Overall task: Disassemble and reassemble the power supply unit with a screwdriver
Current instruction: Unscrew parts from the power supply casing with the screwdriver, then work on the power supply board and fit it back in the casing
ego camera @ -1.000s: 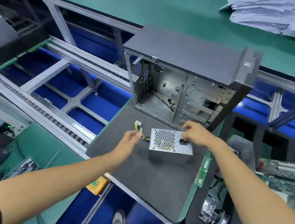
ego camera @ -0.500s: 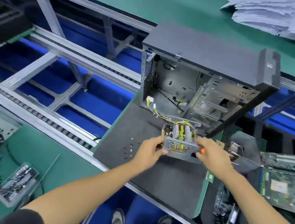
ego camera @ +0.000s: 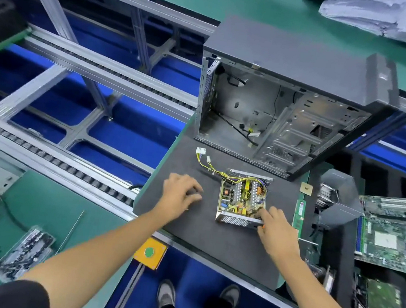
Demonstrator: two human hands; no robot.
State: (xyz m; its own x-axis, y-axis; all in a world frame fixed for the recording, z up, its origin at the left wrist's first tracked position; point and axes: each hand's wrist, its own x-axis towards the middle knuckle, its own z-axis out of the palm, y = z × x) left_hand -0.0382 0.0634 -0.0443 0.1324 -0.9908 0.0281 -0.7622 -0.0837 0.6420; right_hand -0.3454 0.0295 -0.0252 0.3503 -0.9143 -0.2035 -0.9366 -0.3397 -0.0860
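a: can you read any word or number here?

b: no. the circuit board [ego camera: 242,196] in the power supply unit [ego camera: 241,201] and the motherboard [ego camera: 395,231] have markings, but they are too small and blurred.

a: and the yellow box with green button [ego camera: 149,252]?

b: no text can be read on it.

Open computer case [ego camera: 290,108]: upright on dark mat [ego camera: 212,243], 12 o'clock. Motherboard [ego camera: 390,233]: 3 o'clock, flat in black foam tray [ego camera: 340,270]. RAM stick [ego camera: 298,216]: along mat's right edge. Yellow button box [ego camera: 150,253]: 6 o'clock, under desk edge. Screw tray [ego camera: 23,255]: 8 o'clock, loose screws beside. Paper stack [ego camera: 389,15]: 1 o'clock.
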